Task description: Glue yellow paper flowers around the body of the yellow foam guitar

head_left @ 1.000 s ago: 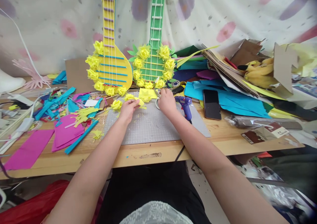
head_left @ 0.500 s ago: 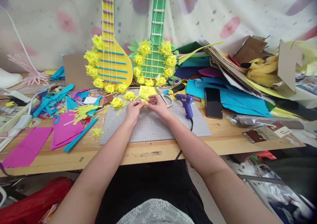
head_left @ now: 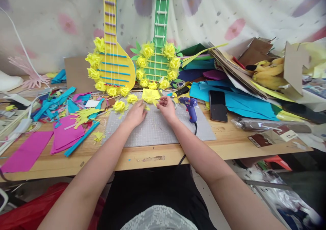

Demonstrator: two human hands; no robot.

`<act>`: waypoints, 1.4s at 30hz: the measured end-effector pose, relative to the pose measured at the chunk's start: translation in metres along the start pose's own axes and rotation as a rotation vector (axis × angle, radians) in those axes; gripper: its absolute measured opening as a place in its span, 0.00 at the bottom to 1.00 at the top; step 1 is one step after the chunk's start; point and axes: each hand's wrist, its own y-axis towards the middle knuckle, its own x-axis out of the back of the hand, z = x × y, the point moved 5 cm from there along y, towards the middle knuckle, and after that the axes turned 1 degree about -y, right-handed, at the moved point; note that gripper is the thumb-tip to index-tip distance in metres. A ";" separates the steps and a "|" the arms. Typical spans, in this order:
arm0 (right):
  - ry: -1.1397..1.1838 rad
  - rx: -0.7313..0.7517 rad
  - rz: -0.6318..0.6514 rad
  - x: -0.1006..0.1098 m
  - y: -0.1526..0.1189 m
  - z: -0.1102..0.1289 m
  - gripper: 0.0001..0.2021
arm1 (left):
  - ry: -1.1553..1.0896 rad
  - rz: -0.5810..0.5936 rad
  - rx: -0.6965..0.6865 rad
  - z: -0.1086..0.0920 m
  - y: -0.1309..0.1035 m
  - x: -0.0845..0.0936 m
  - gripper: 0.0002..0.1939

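Observation:
Pinched in my right hand [head_left: 166, 108] is a small yellow paper petal [head_left: 155, 102], above the grey cutting mat [head_left: 158, 135]. My left hand [head_left: 136, 114] reaches low over the mat's far left part, fingers stretched out and apart from the right hand. By its fingertips lies a small yellow scrap [head_left: 147, 108]; I cannot tell if they touch. Yellow paper sheets [head_left: 150, 94] lie just beyond both hands. Yellow paper roses [head_left: 119, 106] sit left of my left hand. Scissors, partly hidden, lie behind my right hand.
A blue glue gun [head_left: 191, 108] stands on the mat's right, its cable running off the front edge. A phone [head_left: 218, 106] lies farther right. Behind lean a yellow paper instrument [head_left: 117, 65] and a green one [head_left: 159, 62]. Coloured scraps [head_left: 67, 130] cover the left side.
My hands have come apart. The left moved left and down towards the mat, while the right kept the yellow petal and shifted slightly right.

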 end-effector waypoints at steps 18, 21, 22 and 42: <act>-0.056 0.002 0.048 -0.005 0.000 -0.002 0.13 | 0.355 -0.100 -0.134 0.069 -0.061 0.075 0.18; -0.058 0.028 0.051 -0.008 -0.001 -0.001 0.13 | 0.324 -0.188 -0.092 0.054 -0.047 0.076 0.14; -0.062 0.037 0.049 -0.008 -0.001 0.000 0.13 | 0.292 -0.183 -0.099 0.044 -0.040 0.069 0.12; -0.248 0.046 0.147 -0.006 -0.007 0.006 0.13 | 0.089 -0.113 -0.043 0.072 -0.060 0.041 0.17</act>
